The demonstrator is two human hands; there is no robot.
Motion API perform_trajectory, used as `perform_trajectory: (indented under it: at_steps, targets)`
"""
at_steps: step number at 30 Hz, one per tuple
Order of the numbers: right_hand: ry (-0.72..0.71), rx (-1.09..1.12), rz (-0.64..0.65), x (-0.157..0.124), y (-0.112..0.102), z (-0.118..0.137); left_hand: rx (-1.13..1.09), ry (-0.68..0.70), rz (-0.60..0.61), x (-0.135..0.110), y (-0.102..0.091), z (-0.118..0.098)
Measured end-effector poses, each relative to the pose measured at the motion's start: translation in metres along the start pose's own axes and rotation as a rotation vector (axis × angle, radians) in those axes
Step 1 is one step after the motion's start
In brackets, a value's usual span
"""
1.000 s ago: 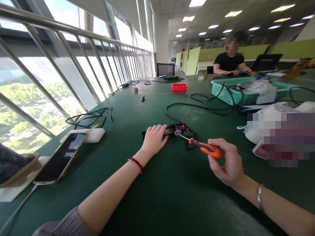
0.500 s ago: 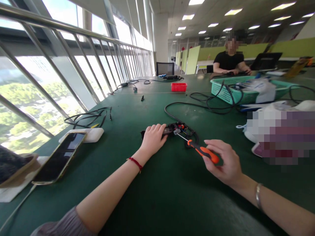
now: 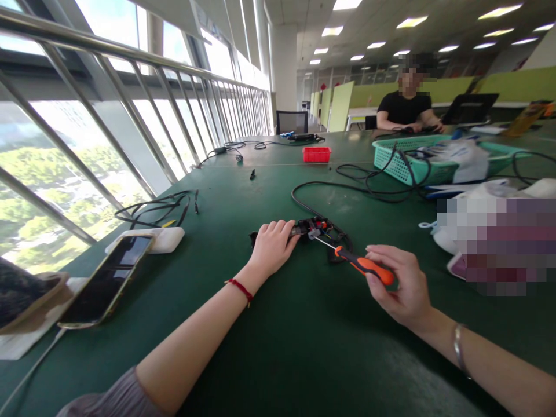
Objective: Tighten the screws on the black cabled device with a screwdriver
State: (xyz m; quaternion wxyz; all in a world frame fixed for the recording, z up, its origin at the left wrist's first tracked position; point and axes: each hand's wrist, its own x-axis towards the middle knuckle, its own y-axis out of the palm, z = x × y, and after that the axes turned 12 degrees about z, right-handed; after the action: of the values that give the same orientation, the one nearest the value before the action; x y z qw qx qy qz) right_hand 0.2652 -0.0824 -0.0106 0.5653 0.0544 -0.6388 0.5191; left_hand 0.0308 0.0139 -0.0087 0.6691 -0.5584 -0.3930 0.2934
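My left hand [image 3: 273, 246] is wrapped over a black corded device [image 3: 309, 227] and presses it against the green table. The device's right end lies exposed, with small red and blue parts and wires showing; its left part is mostly hidden under my fingers. In my right hand [image 3: 402, 284] is an orange and black screwdriver [image 3: 364, 265], held by the handle end between thumb and fingers. Its thin metal shaft slants up and left, and the tip meets a grey piece on the exposed end of the device. A black cord runs off from that end.
On the left, a phone [image 3: 106, 282] leans on a white block [image 3: 169, 239] beside coiled cables [image 3: 160, 208]. Farther back stand a small red tray [image 3: 317, 154] and a green basket [image 3: 397, 165] with bags. A person in black [image 3: 406, 110] sits across the table [image 3: 243, 359].
My right hand has shifted slightly right with the screwdriver, whose tip stays at the grey piece. My left hand keeps its hold on the device.
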Motion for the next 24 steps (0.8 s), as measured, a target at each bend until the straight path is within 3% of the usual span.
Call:
perform_trajectory:
  at_steps: [17,24]
  targets:
    - [0.043,0.022,0.036,-0.0010,-0.0001,-0.0003,0.009,-0.001,-0.003,0.0000,0.0009,-0.0004]
    - [0.017,0.001,-0.032,0.0021,-0.0010,0.0012,0.008,-0.005,0.001,0.0006,-0.0011,-0.0010]
